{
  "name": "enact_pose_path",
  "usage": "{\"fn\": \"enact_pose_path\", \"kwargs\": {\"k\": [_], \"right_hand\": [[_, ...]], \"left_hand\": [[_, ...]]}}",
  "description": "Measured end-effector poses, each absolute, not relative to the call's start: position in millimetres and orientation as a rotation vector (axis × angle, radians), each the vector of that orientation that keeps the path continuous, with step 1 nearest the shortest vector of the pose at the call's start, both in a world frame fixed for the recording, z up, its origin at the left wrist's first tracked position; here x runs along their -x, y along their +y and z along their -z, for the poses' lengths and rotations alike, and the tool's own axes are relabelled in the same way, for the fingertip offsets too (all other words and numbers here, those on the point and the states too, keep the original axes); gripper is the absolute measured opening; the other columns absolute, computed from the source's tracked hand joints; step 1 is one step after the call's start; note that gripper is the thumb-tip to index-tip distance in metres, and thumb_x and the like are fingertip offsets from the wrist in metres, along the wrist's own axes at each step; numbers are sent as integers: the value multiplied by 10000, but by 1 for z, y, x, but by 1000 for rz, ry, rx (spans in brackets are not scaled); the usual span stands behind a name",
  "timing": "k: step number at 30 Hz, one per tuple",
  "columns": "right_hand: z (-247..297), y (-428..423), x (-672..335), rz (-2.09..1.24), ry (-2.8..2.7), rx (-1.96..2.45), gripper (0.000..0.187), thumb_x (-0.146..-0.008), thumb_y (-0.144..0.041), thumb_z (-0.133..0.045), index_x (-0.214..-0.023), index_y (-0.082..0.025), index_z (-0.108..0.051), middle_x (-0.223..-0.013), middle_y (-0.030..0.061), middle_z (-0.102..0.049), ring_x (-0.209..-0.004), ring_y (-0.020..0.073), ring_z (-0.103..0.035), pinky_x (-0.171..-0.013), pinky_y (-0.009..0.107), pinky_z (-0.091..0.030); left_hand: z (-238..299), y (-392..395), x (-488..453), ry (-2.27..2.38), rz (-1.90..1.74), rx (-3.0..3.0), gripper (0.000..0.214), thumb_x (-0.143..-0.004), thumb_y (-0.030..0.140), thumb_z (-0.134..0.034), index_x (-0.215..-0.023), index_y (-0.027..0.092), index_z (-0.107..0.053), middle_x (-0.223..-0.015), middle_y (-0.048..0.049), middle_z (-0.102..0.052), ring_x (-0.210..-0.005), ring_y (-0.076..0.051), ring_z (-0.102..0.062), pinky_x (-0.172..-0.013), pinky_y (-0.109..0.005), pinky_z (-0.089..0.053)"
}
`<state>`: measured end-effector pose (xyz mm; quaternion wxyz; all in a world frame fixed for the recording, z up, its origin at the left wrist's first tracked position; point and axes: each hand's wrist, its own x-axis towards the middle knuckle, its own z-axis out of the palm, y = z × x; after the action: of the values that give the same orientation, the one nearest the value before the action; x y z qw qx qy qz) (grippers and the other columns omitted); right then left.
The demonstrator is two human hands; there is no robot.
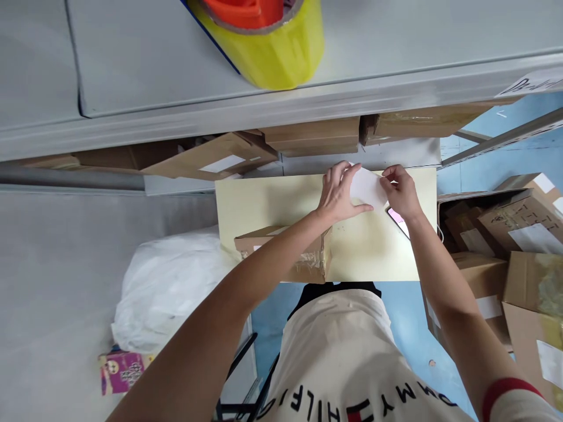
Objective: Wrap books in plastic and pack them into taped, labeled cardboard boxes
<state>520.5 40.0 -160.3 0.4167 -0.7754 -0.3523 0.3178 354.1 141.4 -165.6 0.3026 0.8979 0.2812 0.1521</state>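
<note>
A small white sheet of paper [368, 186] is between my two hands over the pale yellow tabletop [369, 258]. My left hand [339, 192] is at the paper's left side, its thumb stretched well away from the bent fingers. At the opposite edge, my right hand [401, 190] pinches the sheet between thumb and fingertips. A phone [398, 221] with a lit pinkish screen lies just below my right hand, partly covered by the wrist. Under my left forearm sits a taped cardboard box [308, 266], partly hidden by the arm.
Above the table runs a grey shelf [396, 35] bearing a yellow tape roll [285, 55] with something orange inside. Cardboard boxes [312, 135] line the level beneath. More boxes [505, 220] are stacked at right. A white plastic bag [171, 287] bulges at left, above a purple package [123, 372].
</note>
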Motion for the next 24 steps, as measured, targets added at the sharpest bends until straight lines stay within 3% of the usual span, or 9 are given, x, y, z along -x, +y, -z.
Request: {"fn": "enact_pose_path", "kwargs": {"k": [4, 9, 12, 14, 16, 18, 20, 24], "right_hand": [[158, 46, -509, -947, -716, 1731, 155, -843, -384, -593, -842, -241, -533, -799, -1, -560, -623, 125, -513, -542, 260, -458], [165, 51, -501, -1057, -638, 1607, 328, -851, -577, -570, -866, -251, -546, -857, 13, -590, -734, 159, -595, -668, 334, -554], [177, 52, -508, -926, -770, 1701, 433, -894, -651, -437, -1024, -272, -601, -1042, 65, -653, -1000, 235, -639, -908, 456, -530], [185, 53, -516, -809, -959, 1841, 447, -861, -631, -508, -1091, -267, -630, -1177, 104, -660, -1170, 294, -590, -1051, 533, -422], [192, 54, -522, -789, -1162, 1958, 372, -840, -548, -579, -1047, -253, -670, -1178, 115, -688, -1172, 333, -594, -1114, 603, -305], [195, 56, -526, -844, -1292, 2004, 258, -872, -446, -551, -946, -245, -694, -1060, 93, -733, -1040, 319, -653, -1111, 642, -257], [195, 58, -525, -897, -1334, 1986, 216, -886, -368, -525, -916, -237, -695, -949, 68, -743, -917, 279, -675, -1068, 597, -329], [191, 63, -520, -1058, -1302, 1897, 360, -824, -356, -633, -1152, -209, -649, -895, 62, -710, -847, 244, -655, -838, 405, -505]], "left_hand": [[142, 129, -352, 633, -289, -2510, 816, -594, 542, -857, -1256, 158, -572, -1203, -154, -618, -1117, -347, -588, -961, -454, -412], [138, 126, -344, 614, -307, -2552, 160, -865, 321, -605, -941, 193, -663, -888, -67, -717, -848, -240, -676, -839, -385, -438], [139, 135, -334, 723, -432, -2451, 179, -918, 249, -502, -824, 207, -648, -801, -42, -724, -757, -197, -672, -770, -340, -459], [139, 145, -325, 794, -495, -2332, 164, -908, 276, -530, -806, 210, -640, -797, -34, -728, -746, -183, -666, -736, -310, -472], [140, 155, -314, 887, -534, -2185, 134, -887, 291, -566, -802, 211, -632, -800, -25, -729, -745, -170, -658, -712, -282, -481], [145, 165, -305, 1010, -578, -2044, 103, -863, 281, -595, -794, 210, -623, -783, -15, -719, -720, -157, -642, -684, -264, -479], [152, 173, -299, 1131, -631, -1929, 78, -831, 257, -625, -774, 207, -608, -749, -4, -700, -677, -142, -615, -648, -251, -466], [167, 183, -298, 1225, -661, -1753, 122, -802, 249, -663, -741, 204, -567, -687, 22, -638, -584, -111, -535, -575, -233, -425]]}}
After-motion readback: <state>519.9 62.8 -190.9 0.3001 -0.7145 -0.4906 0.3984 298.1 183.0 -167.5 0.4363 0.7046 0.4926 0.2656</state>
